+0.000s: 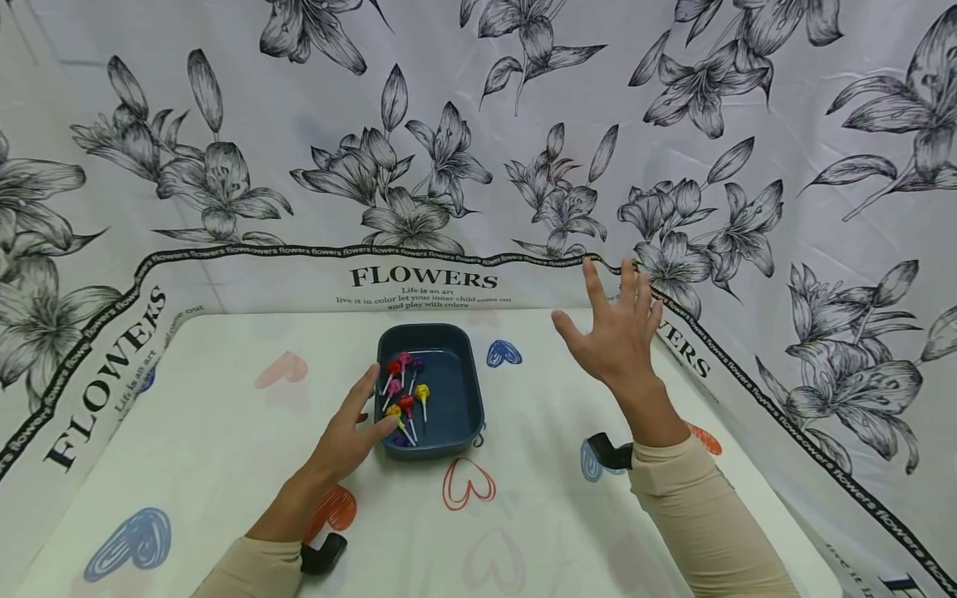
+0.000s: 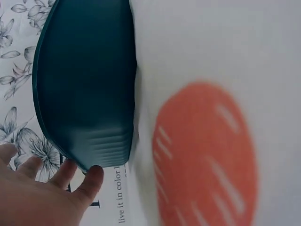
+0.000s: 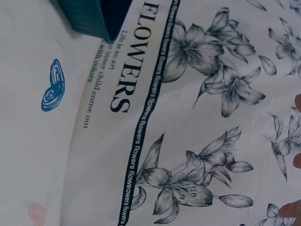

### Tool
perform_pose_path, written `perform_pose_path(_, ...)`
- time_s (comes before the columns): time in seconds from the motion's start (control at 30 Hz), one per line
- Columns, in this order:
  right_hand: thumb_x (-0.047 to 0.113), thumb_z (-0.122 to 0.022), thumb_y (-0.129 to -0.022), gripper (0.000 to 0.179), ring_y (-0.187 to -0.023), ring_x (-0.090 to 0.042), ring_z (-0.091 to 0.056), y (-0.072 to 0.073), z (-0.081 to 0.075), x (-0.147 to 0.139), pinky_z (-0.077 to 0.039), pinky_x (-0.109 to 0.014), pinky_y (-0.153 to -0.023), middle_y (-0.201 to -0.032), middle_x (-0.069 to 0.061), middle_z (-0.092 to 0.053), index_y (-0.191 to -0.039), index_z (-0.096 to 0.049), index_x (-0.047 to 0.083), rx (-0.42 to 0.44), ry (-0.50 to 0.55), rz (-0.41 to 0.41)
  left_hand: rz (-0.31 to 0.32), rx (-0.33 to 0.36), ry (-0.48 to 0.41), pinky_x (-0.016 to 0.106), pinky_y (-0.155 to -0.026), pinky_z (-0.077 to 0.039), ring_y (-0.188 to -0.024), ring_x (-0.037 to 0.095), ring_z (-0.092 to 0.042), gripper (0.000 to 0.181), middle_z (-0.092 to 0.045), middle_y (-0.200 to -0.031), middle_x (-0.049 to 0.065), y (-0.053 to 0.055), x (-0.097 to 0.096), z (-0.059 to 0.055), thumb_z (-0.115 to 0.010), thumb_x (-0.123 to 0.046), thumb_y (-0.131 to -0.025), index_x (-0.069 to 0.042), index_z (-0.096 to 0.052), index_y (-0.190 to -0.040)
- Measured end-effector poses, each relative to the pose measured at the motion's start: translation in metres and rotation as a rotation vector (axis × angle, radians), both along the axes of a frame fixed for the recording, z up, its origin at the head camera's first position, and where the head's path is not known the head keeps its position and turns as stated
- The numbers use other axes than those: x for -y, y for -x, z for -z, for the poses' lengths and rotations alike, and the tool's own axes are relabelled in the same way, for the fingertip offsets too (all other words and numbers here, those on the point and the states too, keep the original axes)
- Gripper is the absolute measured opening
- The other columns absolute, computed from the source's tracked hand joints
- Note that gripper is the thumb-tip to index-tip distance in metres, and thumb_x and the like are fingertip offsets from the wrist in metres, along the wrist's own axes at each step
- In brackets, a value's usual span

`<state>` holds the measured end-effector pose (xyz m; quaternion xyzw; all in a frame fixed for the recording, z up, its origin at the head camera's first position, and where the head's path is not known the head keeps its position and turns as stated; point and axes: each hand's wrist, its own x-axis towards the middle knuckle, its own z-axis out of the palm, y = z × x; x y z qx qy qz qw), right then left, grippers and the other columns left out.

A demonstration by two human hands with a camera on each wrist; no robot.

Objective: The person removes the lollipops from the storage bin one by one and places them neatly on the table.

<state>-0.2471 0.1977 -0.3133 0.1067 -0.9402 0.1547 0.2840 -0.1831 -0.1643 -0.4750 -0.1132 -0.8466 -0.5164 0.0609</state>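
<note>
A dark blue rectangular box [image 1: 454,390] stands at mid-table in the head view. Several small lollipops with white sticks lie along its left side, among them a yellow lollipop [image 1: 422,392] and a red lollipop [image 1: 406,402]. My left hand [image 1: 345,436] is at the box's left edge, its fingers extended and its thumb near the front left corner. Whether it touches the rim I cannot tell. In the left wrist view, the fingers [image 2: 94,181] show beside the box's ribbed end [image 2: 106,146]. My right hand [image 1: 616,336] is raised to the right of the box, fingers spread, holding nothing.
A white cloth with printed hearts covers the table [image 1: 538,507]. Behind and along the sides hangs a white curtain [image 1: 254,286] with black flower drawings and lettering. A small metal ring [image 1: 479,439] is by the box's front right corner. Black straps [image 1: 323,555] are on both wrists.
</note>
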Motion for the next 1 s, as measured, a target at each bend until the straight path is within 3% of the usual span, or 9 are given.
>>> perform_pose_path(0.13, 0.058, -0.054, -0.089, 0.078, -0.142, -0.041, 0.007, 0.001, -0.001, 0.001, 0.006, -0.067, -0.104, -0.159, -0.015, 0.003, -0.155, -0.024, 0.028, -0.001, 0.007, -0.001, 0.024, 0.033, 0.023, 0.063, -0.102, -0.027, -0.142, 0.04, -0.012, 0.083, -0.009, -0.16, 0.01, 0.002, -0.002, 0.004, -0.061, -0.04, -0.091, -0.021, -0.013, -0.157)
perform_pose_path(0.37, 0.059, -0.054, -0.089, 0.078, -0.142, -0.042, 0.004, 0.002, -0.002, 0.004, 0.001, -0.069, -0.103, -0.16, -0.014, 0.002, -0.154, -0.026, 0.028, -0.007, 0.004, -0.005, 0.039, 0.099, 0.027, 0.063, -0.104, -0.02, -0.143, 0.04, -0.008, 0.085, -0.008, -0.16, 0.011, 0.002, -0.002, 0.01, -0.064, -0.039, -0.09, -0.019, -0.014, -0.156)
perform_pose_path(0.7, 0.059, -0.054, -0.089, 0.078, -0.142, -0.043, 0.001, 0.003, -0.001, 0.009, 0.0, -0.069, -0.103, -0.159, -0.015, 0.001, -0.154, -0.025, 0.029, -0.011, -0.006, -0.025, 0.077, 0.031, 0.054, 0.064, -0.107, -0.013, -0.143, 0.039, -0.007, 0.091, -0.007, -0.16, 0.01, 0.002, 0.003, 0.024, -0.071, -0.037, -0.087, -0.01, -0.017, -0.155)
perform_pose_path(1.0, 0.055, -0.057, -0.087, 0.077, -0.141, -0.042, -0.001, 0.003, -0.005, 0.017, -0.003, -0.067, -0.105, -0.158, -0.017, -0.005, -0.153, -0.029, 0.026, -0.082, -0.019, -0.067, 0.038, 0.034, 0.095, 0.063, -0.107, -0.014, -0.143, 0.037, -0.008, 0.095, -0.007, -0.161, 0.005, 0.0, 0.004, 0.036, -0.073, -0.04, -0.085, -0.009, -0.017, -0.155)
